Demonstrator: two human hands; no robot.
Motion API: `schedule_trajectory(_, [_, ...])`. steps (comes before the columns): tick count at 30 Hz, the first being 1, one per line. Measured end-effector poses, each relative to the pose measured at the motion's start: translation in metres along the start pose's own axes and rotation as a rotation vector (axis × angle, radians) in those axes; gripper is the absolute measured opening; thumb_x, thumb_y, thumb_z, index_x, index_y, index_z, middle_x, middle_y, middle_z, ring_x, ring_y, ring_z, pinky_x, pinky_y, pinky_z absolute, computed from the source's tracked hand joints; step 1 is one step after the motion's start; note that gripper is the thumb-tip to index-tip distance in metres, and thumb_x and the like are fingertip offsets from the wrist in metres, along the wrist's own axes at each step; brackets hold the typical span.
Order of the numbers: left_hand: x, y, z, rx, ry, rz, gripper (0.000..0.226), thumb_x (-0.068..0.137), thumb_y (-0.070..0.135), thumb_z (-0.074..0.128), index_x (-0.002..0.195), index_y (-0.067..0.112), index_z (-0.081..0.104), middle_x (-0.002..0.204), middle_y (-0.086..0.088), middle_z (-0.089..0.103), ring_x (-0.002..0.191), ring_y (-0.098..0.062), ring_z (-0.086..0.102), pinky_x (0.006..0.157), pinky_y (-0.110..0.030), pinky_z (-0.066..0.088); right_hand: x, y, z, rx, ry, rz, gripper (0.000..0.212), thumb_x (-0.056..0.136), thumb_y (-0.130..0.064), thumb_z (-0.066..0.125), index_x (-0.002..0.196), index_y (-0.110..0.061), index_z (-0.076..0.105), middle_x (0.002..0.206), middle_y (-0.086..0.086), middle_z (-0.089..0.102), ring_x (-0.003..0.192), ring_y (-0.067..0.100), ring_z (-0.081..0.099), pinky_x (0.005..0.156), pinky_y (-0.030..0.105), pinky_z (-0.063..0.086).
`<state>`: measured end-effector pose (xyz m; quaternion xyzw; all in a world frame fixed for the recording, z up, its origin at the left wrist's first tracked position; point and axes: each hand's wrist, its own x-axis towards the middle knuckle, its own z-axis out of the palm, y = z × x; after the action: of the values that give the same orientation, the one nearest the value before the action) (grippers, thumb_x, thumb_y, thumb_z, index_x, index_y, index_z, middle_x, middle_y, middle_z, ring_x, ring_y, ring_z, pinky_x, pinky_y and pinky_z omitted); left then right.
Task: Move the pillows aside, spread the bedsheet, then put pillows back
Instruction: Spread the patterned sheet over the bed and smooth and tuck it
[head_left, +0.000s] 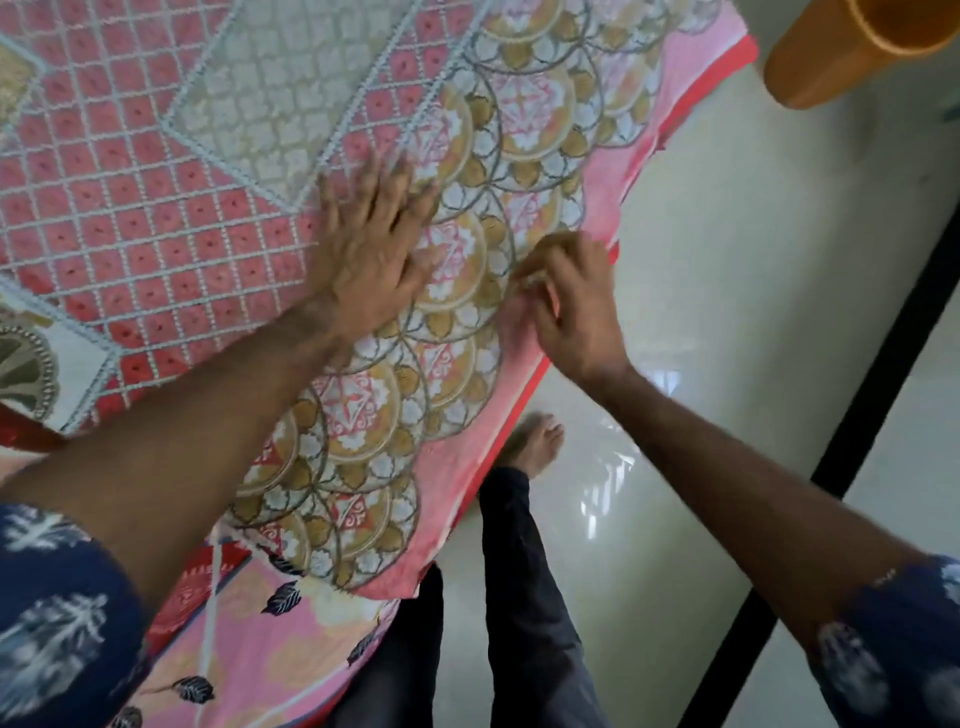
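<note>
While the pillows are out of view, these lines take the moment in order.

Step in hand: spreading, by my reading; the pink bedsheet with gold scalloped medallions and a white lattice (322, 171) lies over the bed, its plain pink border hanging off the side toward the pale glossy floor (727, 291).
Left hand (371, 254): flat on the sheet, fingers splayed wide, pressing the cloth down just inside the edge.
Right hand (566, 306): fingers curled narrow at the sheet's border, seemingly pinching a fold of it (motion blur hides the exact grip).
Next move: likely a pull outward with the right hand while the left smooths, so the border hangs even.
Containers: one orange plastic vessel (852, 47) at the top right, on its side as seen from here; its contents cannot be told.
Underlayer: another pink printed cloth with dark leaves (270, 639) shows below the sheet's near corner.
</note>
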<state>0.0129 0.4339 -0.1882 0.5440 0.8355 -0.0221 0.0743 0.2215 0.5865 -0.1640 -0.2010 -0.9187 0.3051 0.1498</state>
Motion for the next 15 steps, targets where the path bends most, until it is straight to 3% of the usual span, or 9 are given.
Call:
schedule_trajectory(3, [0.011,0.04,0.001,0.085,0.005,0.304,0.072,0.102,0.061,0.019,0.16,0.027,-0.005,0.168,-0.017,-0.004,0.155,-0.041,0.0,0.116,-0.074,0.008,0.043,0.034,-0.019,-0.058,0.11,0.126,0.026,0.085,-0.008,0.058,0.109,-0.011,0.067,0.115,0.012,0.058,0.108,0.03,0.054,0.089,0.05,0.042])
schedule_trajectory(5, [0.02,0.066,0.005,0.075,-0.008,0.562,0.069,0.102,0.06,0.028,0.161,0.028,0.011,0.168,-0.015,0.007,0.155,-0.04,0.006,0.117,-0.073,0.005,0.073,0.052,-0.025,-0.143,0.098,0.13,0.034,0.087,-0.017,0.056,0.12,-0.013,0.064,0.129,0.012,0.057,0.117,0.032,0.053,0.095,0.045,0.041])
schedule_trajectory(7, [0.029,0.085,0.008,0.076,-0.059,0.807,0.064,0.1,0.057,0.035,0.156,0.025,0.034,0.166,-0.011,0.023,0.154,-0.034,0.016,0.117,-0.072,0.006,0.103,0.063,-0.02,-0.273,-0.032,0.046,0.047,0.094,-0.029,0.052,0.136,-0.01,0.056,0.147,0.015,0.049,0.133,0.036,0.047,0.106,0.045,0.036])
schedule_trajectory(10, [0.034,0.094,0.011,0.104,-0.139,1.09,0.056,0.101,0.049,0.043,0.15,0.022,0.046,0.163,-0.007,0.032,0.153,-0.026,0.024,0.121,-0.066,0.007,0.135,0.066,0.001,-0.413,-0.322,-0.209,0.063,0.104,-0.048,0.033,0.157,-0.014,0.031,0.165,0.011,0.025,0.153,0.033,0.021,0.123,0.057,0.016])
schedule_trajectory(13, [0.036,0.081,0.005,0.003,-0.039,1.065,0.049,0.104,0.042,0.042,0.146,0.018,0.051,0.158,-0.008,0.041,0.149,-0.026,0.034,0.121,-0.062,0.015,0.141,0.079,0.01,-0.474,-0.334,-0.294,0.067,0.104,-0.059,0.024,0.16,-0.023,0.022,0.168,0.006,0.018,0.155,0.028,0.015,0.124,0.057,0.009])
schedule_trajectory(15, [0.05,0.063,-0.006,-0.077,0.069,0.818,0.047,0.106,0.04,0.034,0.142,0.016,0.051,0.152,-0.01,0.047,0.144,-0.027,0.039,0.12,-0.058,0.013,0.135,0.095,0.004,-0.437,-0.2,-0.05,0.07,0.102,-0.063,0.026,0.161,-0.026,0.019,0.169,0.004,0.013,0.156,0.026,0.009,0.124,0.057,0.007])
